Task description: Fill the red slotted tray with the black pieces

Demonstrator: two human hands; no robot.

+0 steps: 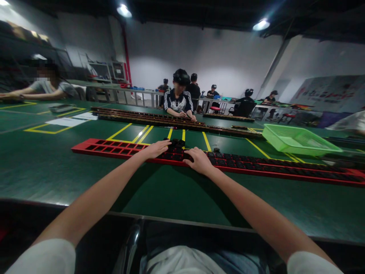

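Observation:
A long red tray point(94, 146) with rows of small cells lies across the green table in front of me. Its right part is filled with small black parts; its left cells look empty. A small heap of loose black parts point(176, 144) sits just behind the tray's middle. My left hand point(156, 148) rests on the tray, fingers stretched toward that heap. My right hand point(199, 160) lies on the tray beside it, fingers curled down onto the cells; what they press or hold is hidden.
A green plastic basket point(296, 139) stands at the right. More long trays point(148, 118) lie farther back, where a person in a dark jacket point(179, 101) works opposite me. Another person sits at far left. Yellow tape lines mark the table point(71, 167).

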